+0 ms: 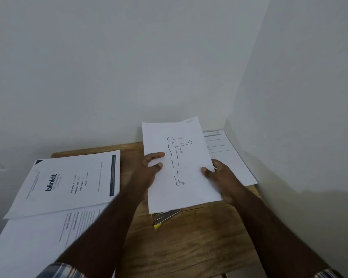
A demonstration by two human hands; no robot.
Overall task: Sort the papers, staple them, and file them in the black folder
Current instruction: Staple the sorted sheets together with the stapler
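Both hands hold the sheet (181, 163) with the figure drawing above the counter (189, 247): left hand (149, 169) grips its left edge, thumb and fingers (157, 155) curled onto the face; right hand (219, 175) pinches its right edge. Stapler (166, 216) lies on the counter just below the sheet's lower edge, between the two wrists. Blinkit page (68, 181) sits atop a text page (38, 237) left of the left fingers; another printed page (227, 155) lies beyond the right fingers, by the wall.
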